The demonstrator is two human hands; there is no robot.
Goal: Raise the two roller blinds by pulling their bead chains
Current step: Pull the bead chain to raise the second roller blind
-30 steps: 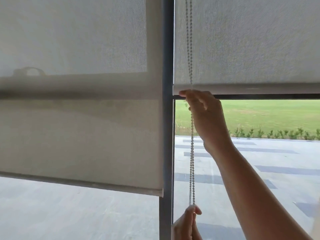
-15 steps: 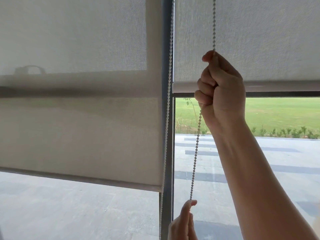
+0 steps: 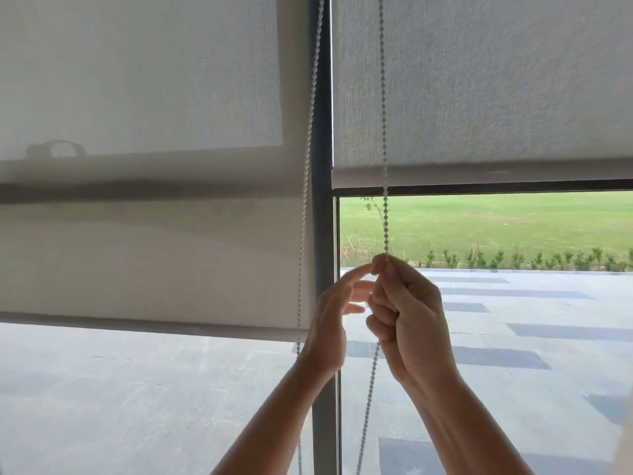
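White beads of the chain [image 3: 384, 132] run straight up from our right hand [image 3: 411, 313], which is curled into a fist pinching that strand at thumb and forefinger, with the rest of the strand dropping out below the fist. Our left hand [image 3: 334, 313] sits right next to it with fingers loosely spread, not closed on anything. The right blind [image 3: 479, 80] ends well above both hands, while the left blind [image 3: 137, 200] hangs lower, its bottom bar about level with them, and the other chain strand [image 3: 310, 132] hangs just left of the left hand along the grey frame post [image 3: 323, 234].
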